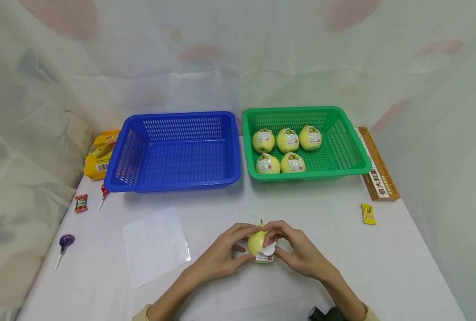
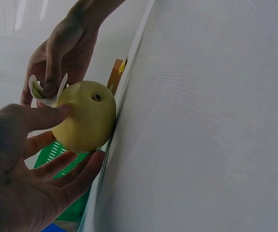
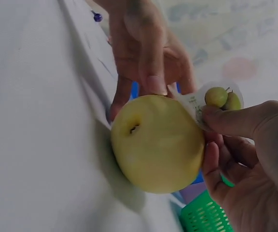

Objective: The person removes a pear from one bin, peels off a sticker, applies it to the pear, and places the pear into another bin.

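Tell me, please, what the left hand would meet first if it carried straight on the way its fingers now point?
Probably the yellow pear it already grips, then the right hand pinching the sticker; depth beyond is unclear.

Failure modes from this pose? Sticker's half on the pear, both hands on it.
1. The sticker is pinched by the right hand with one edge lifted off the pear; it may crease or fold onto itself.
2. The left hand steadies the round pear with fingertips only on the table; a hard press might roll it.
3. The backing sheet lies loose beside the left forearm and could be swept off.
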Available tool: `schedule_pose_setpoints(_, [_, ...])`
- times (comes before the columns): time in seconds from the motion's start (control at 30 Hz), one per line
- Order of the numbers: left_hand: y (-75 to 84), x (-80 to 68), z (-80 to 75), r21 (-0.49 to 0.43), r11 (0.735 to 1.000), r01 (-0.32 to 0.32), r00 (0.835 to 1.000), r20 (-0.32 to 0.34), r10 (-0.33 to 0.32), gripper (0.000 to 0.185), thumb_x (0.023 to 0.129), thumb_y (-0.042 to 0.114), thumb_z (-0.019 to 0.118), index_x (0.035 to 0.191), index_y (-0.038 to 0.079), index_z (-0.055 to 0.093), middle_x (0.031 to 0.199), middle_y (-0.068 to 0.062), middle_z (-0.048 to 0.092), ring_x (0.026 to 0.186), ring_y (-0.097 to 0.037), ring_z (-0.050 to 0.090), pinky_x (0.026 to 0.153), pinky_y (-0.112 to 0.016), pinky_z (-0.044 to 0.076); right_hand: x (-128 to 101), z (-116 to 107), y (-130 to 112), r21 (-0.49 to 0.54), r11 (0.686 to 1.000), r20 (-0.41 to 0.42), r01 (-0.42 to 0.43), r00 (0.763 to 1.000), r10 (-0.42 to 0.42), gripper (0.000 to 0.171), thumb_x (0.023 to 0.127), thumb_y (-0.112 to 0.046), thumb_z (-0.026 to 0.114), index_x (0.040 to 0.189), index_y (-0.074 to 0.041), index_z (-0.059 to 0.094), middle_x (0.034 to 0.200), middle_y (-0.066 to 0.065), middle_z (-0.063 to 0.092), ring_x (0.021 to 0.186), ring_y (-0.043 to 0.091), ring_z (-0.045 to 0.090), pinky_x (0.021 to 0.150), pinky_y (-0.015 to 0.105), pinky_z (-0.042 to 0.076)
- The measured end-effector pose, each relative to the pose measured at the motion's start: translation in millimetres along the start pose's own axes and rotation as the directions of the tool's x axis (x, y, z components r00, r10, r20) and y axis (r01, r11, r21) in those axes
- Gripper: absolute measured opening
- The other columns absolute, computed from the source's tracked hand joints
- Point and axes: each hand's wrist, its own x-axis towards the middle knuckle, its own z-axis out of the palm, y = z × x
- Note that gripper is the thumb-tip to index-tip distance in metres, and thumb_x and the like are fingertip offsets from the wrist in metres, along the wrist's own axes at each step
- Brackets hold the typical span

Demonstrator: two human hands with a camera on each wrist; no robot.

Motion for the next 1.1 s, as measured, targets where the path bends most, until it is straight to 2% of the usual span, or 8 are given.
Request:
schedule_pose_setpoints(0.17, [2.5,0.0,2.4,-0.016,1.0,0.004,1.0,0.002,-0.004,0.067,0.097,0.017,0.079,0.159,0.018,0.054,0.156,-0.002,0.056,0.131,-0.022,0.065,0.093,-0.027,0.066,-0.9,4.9,-0.2,-0.088,0.995,-0.039,0.047,0.998,-0.05,0.057,0.089,0.018,0.076,0.138,-0.005,0.059,0.107,0.003,0.075,0.097,0.014,0.071,0.086,0.025,0.063])
schedule_pose_setpoints(0.3, [2.9,3.0,7.9,0.006,1.0,0.007,0.999,-0.045,-0.006,0.064,0.098,0.026,0.082,0.155,0.012,0.057,0.152,-0.003,0.059,0.128,-0.022,0.066,0.091,-0.026,0.066,-1.5,8.2,1.6,-0.129,0.986,-0.064,0.1,0.992,-0.109,0.058,0.085,0.017,0.082,0.135,-0.004,0.061,0.108,0.004,0.076,0.097,0.014,0.071,0.084,0.024,0.063])
schedule_pose_setpoints(0.4, [3.9,5.5,11.9,0.017,1.0,0.003,0.997,-0.079,-0.002,0.062,0.095,0.024,0.086,0.15,0.013,0.06,0.149,-0.004,0.06,0.127,-0.022,0.066,0.089,-0.024,0.066,-2.5,9.7,4.5,-0.114,0.99,-0.101,0.088,0.99,-0.099,0.058,0.084,0.016,0.083,0.134,-0.003,0.063,0.117,0.009,0.074,0.104,0.018,0.07,0.083,0.022,0.063])
schedule_pose_setpoints(0.57, [9.0,7.6,16.5,0.04,0.999,-0.001,0.995,-0.095,0.005,0.062,0.092,0.02,0.089,0.148,0.016,0.062,0.146,-0.003,0.06,0.127,-0.02,0.065,0.09,-0.023,0.066,-0.3,13.3,9.4,0.016,0.998,-0.224,-0.061,0.972,0.063,0.044,0.09,0.01,0.082,0.128,-0.002,0.065,0.118,0.014,0.07,0.103,0.015,0.066,0.073,0.02,0.062])
schedule_pose_setpoints(0.7, [13.1,8.2,18.9,0.068,0.998,-0.006,0.996,-0.092,0.012,0.064,0.091,0.018,0.09,0.147,0.012,0.06,0.146,-0.005,0.059,0.124,-0.019,0.065,0.088,-0.021,0.065,3.8,17.1,11.9,0.125,0.97,-0.301,-0.21,0.923,0.239,0.024,0.098,0.002,0.077,0.12,-0.001,0.067,0.109,0.015,0.069,0.095,0.004,0.065,0.069,0.017,0.062])
schedule_pose_setpoints(0.8, [14.2,8.2,20.0,0.061,0.998,0.02,0.996,-0.091,-0.014,0.067,0.091,0.016,0.089,0.149,0.01,0.055,0.146,-0.008,0.058,0.124,-0.022,0.065,0.085,-0.019,0.065,2.6,17.0,11.8,0.193,0.943,-0.296,-0.272,0.9,0.32,0.022,0.1,0.0,0.075,0.12,0.0,0.066,0.114,0.018,0.068,0.097,0.004,0.064,0.072,0.016,0.061])
schedule_pose_setpoints(1.0, [11.9,8.3,20.4,-0.092,0.988,0.126,0.986,-0.101,-0.135,0.061,0.098,0.022,0.081,0.15,0.013,0.051,0.149,-0.011,0.054,0.136,-0.036,0.063,0.08,-0.02,0.065,-7.3,14.2,11.6,0.192,0.946,-0.171,-0.262,0.94,0.295,0.038,0.096,-0.002,0.08,0.13,-0.005,0.063,0.125,0.016,0.065,0.107,0.009,0.06,0.08,0.017,0.057])
schedule_pose_setpoints(1.1, [11.2,11.7,19.1,-0.119,0.98,0.158,0.978,-0.12,-0.172,0.05,0.102,0.025,0.075,0.145,0.013,0.055,0.148,-0.011,0.056,0.133,-0.037,0.065,0.094,-0.033,0.066,-9.6,15.2,13.8,0.232,0.952,-0.124,-0.201,0.964,0.234,0.043,0.095,0.002,0.08,0.133,-0.004,0.061,0.129,0.019,0.065,0.115,0.009,0.061,0.088,0.017,0.055])
